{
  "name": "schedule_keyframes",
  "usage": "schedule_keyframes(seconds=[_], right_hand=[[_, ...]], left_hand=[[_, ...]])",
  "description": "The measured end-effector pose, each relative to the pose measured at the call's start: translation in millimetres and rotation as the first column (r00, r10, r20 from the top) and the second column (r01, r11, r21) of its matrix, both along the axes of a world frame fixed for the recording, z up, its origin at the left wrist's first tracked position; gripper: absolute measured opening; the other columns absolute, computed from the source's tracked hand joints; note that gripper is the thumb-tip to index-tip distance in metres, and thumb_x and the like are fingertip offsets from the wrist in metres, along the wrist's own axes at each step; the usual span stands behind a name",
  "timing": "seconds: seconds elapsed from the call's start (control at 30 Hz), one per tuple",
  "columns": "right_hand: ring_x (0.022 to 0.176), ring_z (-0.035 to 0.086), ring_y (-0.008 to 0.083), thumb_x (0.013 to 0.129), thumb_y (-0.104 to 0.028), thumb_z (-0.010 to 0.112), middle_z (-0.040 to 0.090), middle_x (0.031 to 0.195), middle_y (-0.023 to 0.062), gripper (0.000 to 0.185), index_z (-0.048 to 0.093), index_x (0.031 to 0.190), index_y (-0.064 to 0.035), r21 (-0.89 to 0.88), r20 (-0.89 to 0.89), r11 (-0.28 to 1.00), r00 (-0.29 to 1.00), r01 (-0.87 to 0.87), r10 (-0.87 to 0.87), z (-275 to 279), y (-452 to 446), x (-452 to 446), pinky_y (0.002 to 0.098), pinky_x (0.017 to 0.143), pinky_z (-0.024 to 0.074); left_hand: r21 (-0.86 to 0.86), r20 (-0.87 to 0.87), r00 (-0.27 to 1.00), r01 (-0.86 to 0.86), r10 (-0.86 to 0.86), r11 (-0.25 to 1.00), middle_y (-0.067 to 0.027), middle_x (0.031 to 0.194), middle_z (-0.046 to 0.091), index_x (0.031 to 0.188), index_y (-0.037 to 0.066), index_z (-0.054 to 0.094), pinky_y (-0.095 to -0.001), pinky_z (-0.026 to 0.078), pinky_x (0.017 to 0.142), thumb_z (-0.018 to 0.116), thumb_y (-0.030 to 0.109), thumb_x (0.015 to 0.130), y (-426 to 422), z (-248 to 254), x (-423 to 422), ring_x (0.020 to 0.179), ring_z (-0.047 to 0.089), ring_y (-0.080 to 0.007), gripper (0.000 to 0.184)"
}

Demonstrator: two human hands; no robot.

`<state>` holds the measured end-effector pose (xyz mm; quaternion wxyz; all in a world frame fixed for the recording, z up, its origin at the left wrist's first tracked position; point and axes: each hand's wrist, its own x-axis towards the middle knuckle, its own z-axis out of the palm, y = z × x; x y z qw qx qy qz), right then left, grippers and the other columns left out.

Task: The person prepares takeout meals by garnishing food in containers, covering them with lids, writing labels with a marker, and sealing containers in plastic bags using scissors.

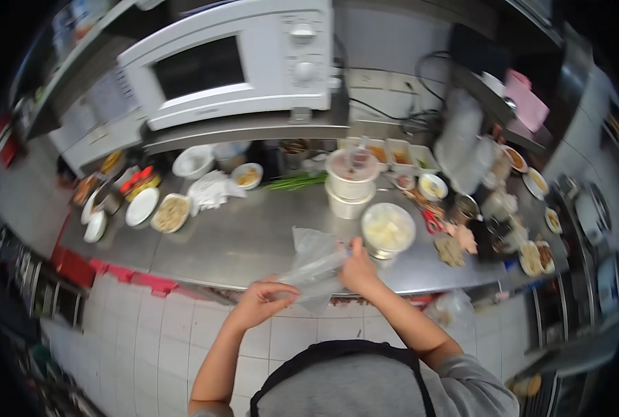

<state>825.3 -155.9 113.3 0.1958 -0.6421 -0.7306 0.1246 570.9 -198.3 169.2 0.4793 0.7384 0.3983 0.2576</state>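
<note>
A clear plastic bag hangs between my hands at the front edge of the steel counter. My left hand is closed on its left side, thumb and fingers on the thin film. On the other side my right hand grips the bag in a closed fist. Just beyond the right hand stands a white tub with pale chunks in it. Behind that, a lidded white tub rests on another white tub. Green stalks lie to their left.
A white microwave sits on a shelf above the counter. Bowls, a white plate and a bowl of pale food stand left. Red-handled scissors, a crumpled cloth and several containers are at right.
</note>
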Motion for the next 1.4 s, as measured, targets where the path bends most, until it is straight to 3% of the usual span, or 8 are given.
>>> schedule_keyframes(seconds=[0.13, 0.23, 0.33, 0.47, 0.63, 0.93, 1.03, 1.4], right_hand=[[0.105, 0.04, 0.0359, 0.072, -0.008, 0.058, 0.036, 0.121, 0.0181, 0.04, 0.058, 0.111, -0.0101, 0.068, 0.123, 0.969, 0.966, -0.237, 0.228, 21, -16, 8, 0.0438, 0.086, 0.0392], [0.111, 0.037, 0.0352, 0.075, -0.017, 0.063, 0.035, 0.124, 0.0184, 0.044, 0.054, 0.117, -0.009, 0.323, -0.362, 0.919, 0.867, -0.228, 0.342, 30, -15, 23, 0.0444, 0.092, 0.0329], [0.115, 0.034, 0.0369, 0.074, -0.03, 0.067, 0.031, 0.128, 0.0197, 0.062, 0.042, 0.127, -0.0102, 0.321, -0.432, 0.787, 0.821, 0.526, -0.373, -2, 4, 62, 0.0464, 0.093, 0.0312], [0.121, 0.027, 0.0406, 0.063, -0.043, 0.076, 0.025, 0.132, 0.0222, 0.094, 0.025, 0.135, -0.0093, -0.173, -0.534, 0.561, 0.402, 0.81, -0.744, -60, 27, 105, 0.049, 0.098, 0.0271], [0.123, 0.028, 0.035, 0.058, -0.044, 0.08, 0.021, 0.134, 0.0216, 0.104, 0.021, 0.135, -0.007, -0.433, -0.63, 0.549, 0.196, 0.715, -0.752, -71, 8, 114, 0.0437, 0.1, 0.0301], [0.113, 0.044, 0.034, 0.063, -0.039, 0.077, 0.033, 0.133, 0.0158, 0.092, 0.026, 0.134, -0.0129, -0.63, -0.716, 0.533, -0.157, 0.565, -0.68, -90, -86, 124, 0.0557, 0.086, 0.0398], [0.107, 0.049, 0.0347, 0.068, -0.035, 0.072, 0.041, 0.128, 0.0129, 0.078, 0.03, 0.131, -0.0154, -0.582, -0.748, 0.813, -0.408, 0.026, -0.523, -81, -115, 126, 0.0604, 0.08, 0.0415], [0.109, 0.048, 0.0365, 0.071, -0.03, 0.066, 0.045, 0.125, 0.015, 0.069, 0.034, 0.13, -0.0113, -0.586, -0.748, 0.804, -0.313, -0.104, -0.586, -11, -124, 104, 0.0562, 0.085, 0.0421]], left_hand=[[0.383, -0.462, 0.812, -0.182, 0.358, 0.906, -0.0158, 0.097, 0.05, 0.127, 0.006, 0.038, -0.0389, 0.048, 0.074, 0.074, 0.013, 0.066, 34, -51, -2, 0.085, 0.057, -0.0328, 0.071], [0.411, -0.443, 0.772, -0.276, 0.455, 0.869, -0.0212, 0.114, 0.04, 0.128, 0.007, 0.034, -0.0426, 0.047, 0.078, 0.077, 0.017, 0.059, 51, -46, 5, 0.092, 0.054, -0.0401, 0.082], [0.35, -0.429, 0.786, -0.309, 0.445, 0.884, -0.0241, 0.121, 0.033, 0.125, 0.006, 0.035, -0.0424, 0.048, 0.079, 0.076, 0.024, 0.061, 74, -55, -3, 0.095, 0.053, -0.0429, 0.078], [0.34, -0.515, 0.723, -0.321, 0.461, 0.884, -0.0209, 0.124, 0.033, 0.121, 0.011, 0.045, -0.0445, 0.045, 0.084, 0.075, 0.024, 0.063, 84, -63, -2, 0.109, 0.046, -0.0401, 0.067], [0.698, -0.47, 0.673, -0.114, 0.572, 0.707, -0.0174, 0.133, 0.03, 0.103, 0.016, 0.065, -0.0489, 0.039, 0.089, 0.073, 0.021, 0.065, 91, -50, 11, 0.124, 0.031, -0.0355, 0.039], [0.519, -0.699, 0.61, 0.073, 0.374, 0.852, -0.0242, 0.128, 0.041, 0.103, 0.013, 0.065, -0.0388, 0.052, 0.074, 0.058, 0.011, 0.07, 136, -49, 15, 0.077, 0.064, -0.0359, 0.034], [0.404, -0.717, 0.632, 0.035, 0.293, 0.914, -0.0226, 0.132, 0.037, 0.117, 0.013, 0.056, -0.0406, 0.049, 0.083, 0.065, 0.017, 0.07, 139, -52, 21, 0.094, 0.059, -0.0384, 0.047], [0.343, -0.561, 0.811, 0.046, 0.165, 0.938, -0.0216, 0.141, 0.025, 0.133, 0.014, 0.038, -0.0404, 0.047, 0.086, 0.068, 0.017, 0.066, 101, -56, 56, 0.105, 0.054, -0.0374, 0.073]])
